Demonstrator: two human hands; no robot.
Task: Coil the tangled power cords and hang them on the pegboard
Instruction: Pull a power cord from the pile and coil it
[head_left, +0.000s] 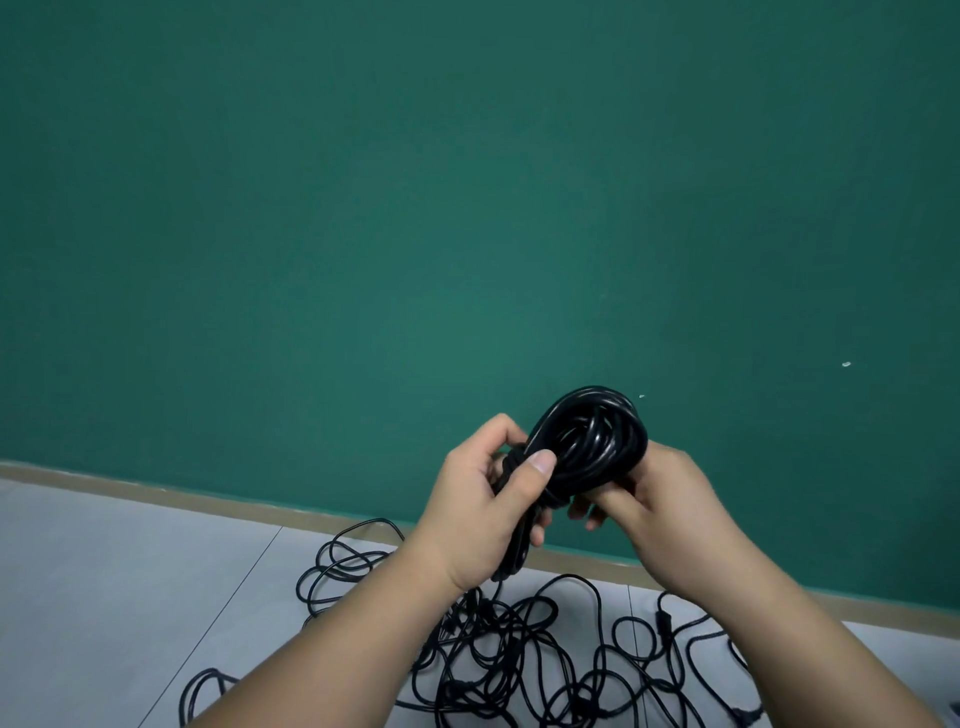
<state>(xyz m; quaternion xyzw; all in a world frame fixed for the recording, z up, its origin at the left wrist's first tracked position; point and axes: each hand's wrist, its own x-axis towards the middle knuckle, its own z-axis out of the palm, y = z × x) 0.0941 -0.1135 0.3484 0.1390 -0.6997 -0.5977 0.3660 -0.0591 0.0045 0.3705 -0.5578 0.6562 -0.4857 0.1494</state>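
At the far left lies bare pale floor (104, 571), meeting the green wall (415, 208) along a tan baseboard (156, 493). Moving right, the tangled cords (519, 649) sprawl across the floor in loose black loops that cross one another, with what look like a few plug ends among them; these are not yet coiled. Above that heap the left hand (483, 499) grips the waist of a coiled cord (587, 441), thumb pressed flat over the strands and fingers wrapped behind, most likely to pinch the turns together so they cannot spring apart. The coil is held up in the air in front of the wall, its rounded loop end pointing up and to the right, a short tail hanging below the left palm. The right hand (660, 499) closes on the lower right side of the loop, fingers curled under it, seemingly to steady the bundle while it is cinched. Both hands are thus close together and clamped on the one bundle. No box, bin or basket shows, so nothing is stored in anything (the pegboard is not in view either, only plain wall with a couple of small white specks at the right).
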